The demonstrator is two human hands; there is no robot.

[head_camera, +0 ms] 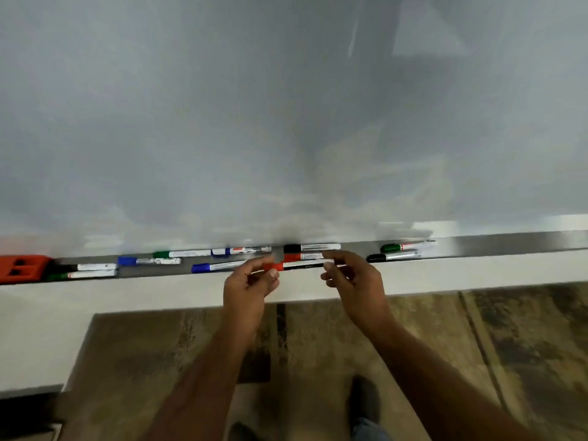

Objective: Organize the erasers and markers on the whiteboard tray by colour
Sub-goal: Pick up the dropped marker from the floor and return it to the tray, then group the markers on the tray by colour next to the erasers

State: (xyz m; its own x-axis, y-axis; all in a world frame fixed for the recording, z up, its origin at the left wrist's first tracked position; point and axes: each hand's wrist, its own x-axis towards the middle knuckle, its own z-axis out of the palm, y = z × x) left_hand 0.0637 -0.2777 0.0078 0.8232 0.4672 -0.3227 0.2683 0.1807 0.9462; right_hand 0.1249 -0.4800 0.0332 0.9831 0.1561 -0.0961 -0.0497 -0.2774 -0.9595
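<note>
A metal tray [496,245] runs along the whiteboard's lower edge with several markers lying on it. A red-capped marker [296,266] is held level just in front of the tray. My left hand [251,278] pinches its red cap end and my right hand [350,275] grips its other end. Behind it lie another red marker [300,257] and a black-capped marker [310,247]. Blue markers [216,266] and a green marker [181,254] lie to the left. A red eraser [22,268] sits at the tray's far left.
A green marker [399,247] and a black marker [393,257] lie at the right of the tray. A black and a green marker [86,271] rest beside the eraser. A white ledge [159,292] runs below the tray. Patterned floor and my shoes show underneath.
</note>
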